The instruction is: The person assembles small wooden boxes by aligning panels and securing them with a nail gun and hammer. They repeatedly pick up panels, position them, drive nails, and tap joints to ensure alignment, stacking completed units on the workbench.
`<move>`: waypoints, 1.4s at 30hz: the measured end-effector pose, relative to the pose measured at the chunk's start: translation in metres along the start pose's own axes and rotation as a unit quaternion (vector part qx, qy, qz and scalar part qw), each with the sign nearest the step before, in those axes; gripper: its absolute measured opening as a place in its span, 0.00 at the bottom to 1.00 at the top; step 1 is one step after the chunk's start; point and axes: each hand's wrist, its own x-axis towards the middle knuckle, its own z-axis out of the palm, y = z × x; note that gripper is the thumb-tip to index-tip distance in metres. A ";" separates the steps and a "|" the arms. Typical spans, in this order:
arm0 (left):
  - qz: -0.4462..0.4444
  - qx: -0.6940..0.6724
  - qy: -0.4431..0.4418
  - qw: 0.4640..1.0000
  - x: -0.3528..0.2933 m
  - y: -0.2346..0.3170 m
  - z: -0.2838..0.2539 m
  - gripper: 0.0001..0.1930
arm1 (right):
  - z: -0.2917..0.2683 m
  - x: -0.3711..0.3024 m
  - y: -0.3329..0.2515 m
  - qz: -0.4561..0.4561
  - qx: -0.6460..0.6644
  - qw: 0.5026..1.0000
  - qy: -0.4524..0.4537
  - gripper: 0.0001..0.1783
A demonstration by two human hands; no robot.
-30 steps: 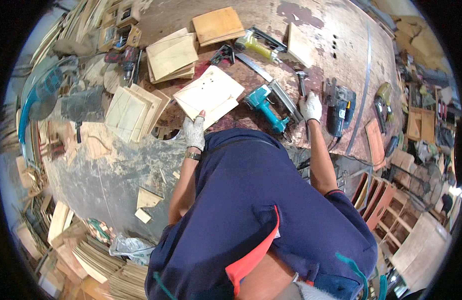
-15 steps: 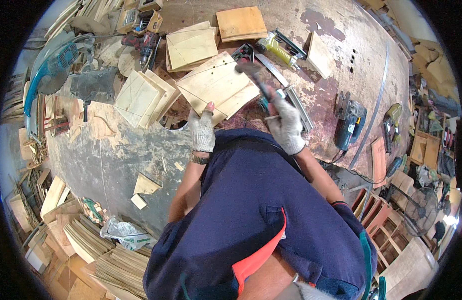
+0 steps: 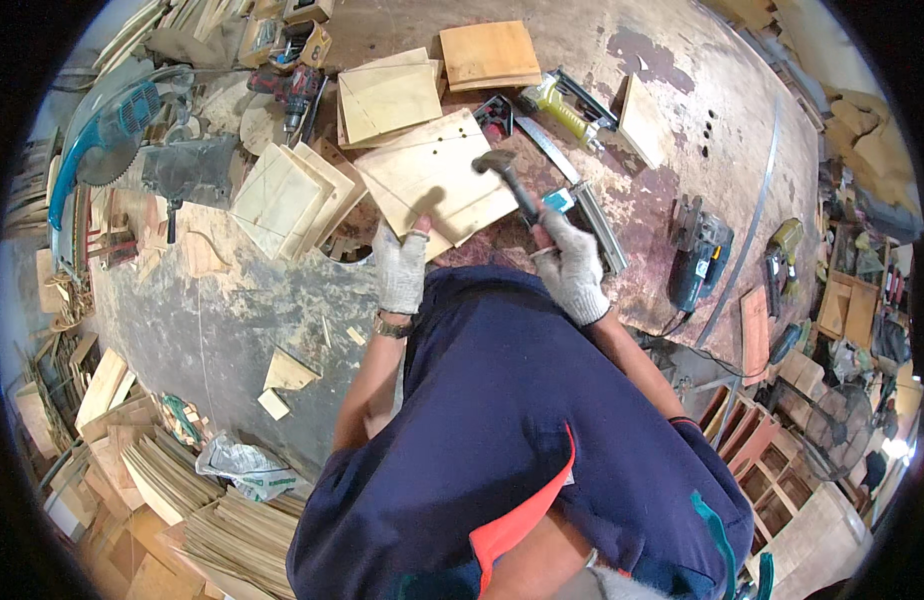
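Note:
My right hand (image 3: 570, 262), in a pale knit work glove with bare fingertips, is closed around the dark handle of a hammer (image 3: 495, 160). The hammer head hangs over the right part of a light wooden board (image 3: 422, 170), which has a few dark holes and a pencil line. My left hand (image 3: 401, 265), gloved alike, grips the board's near left corner, thumb on top; its other fingers are hidden below. Another wooden piece lies under that board, partly covered.
Stacks of cut boards (image 3: 387, 95) lie behind and to the left. A yellow-green nail gun (image 3: 564, 115), a metal strip (image 3: 597, 225) and a jigsaw (image 3: 702, 260) lie to the right. A red drill (image 3: 297, 90) and a blue circular saw (image 3: 107, 140) stand at the left.
The hammer head has moved slightly back toward me and shows sharper than before. My left hand keeps its grip on the board's corner. The whole view has shifted a little.

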 end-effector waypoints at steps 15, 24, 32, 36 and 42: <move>0.475 0.616 -0.076 0.624 0.033 -0.086 -0.042 0.01 | -0.009 0.036 0.028 0.037 -0.054 0.994 -0.089 0.22; 0.419 0.633 -0.077 0.647 0.032 -0.094 -0.045 0.04 | 0.034 0.012 0.047 -0.009 -0.068 0.990 -0.125 0.18; 0.395 0.641 -0.108 0.649 0.036 -0.071 -0.039 0.09 | 0.023 0.037 0.045 -0.103 -0.201 0.950 -0.216 0.20; 0.405 0.626 -0.106 0.658 0.041 -0.070 -0.041 0.16 | 0.020 0.037 0.036 -0.151 -0.116 0.974 -0.126 0.15; 0.418 0.636 -0.091 0.642 0.032 -0.074 -0.042 0.05 | 0.026 0.049 0.058 -0.071 -0.172 0.969 -0.165 0.18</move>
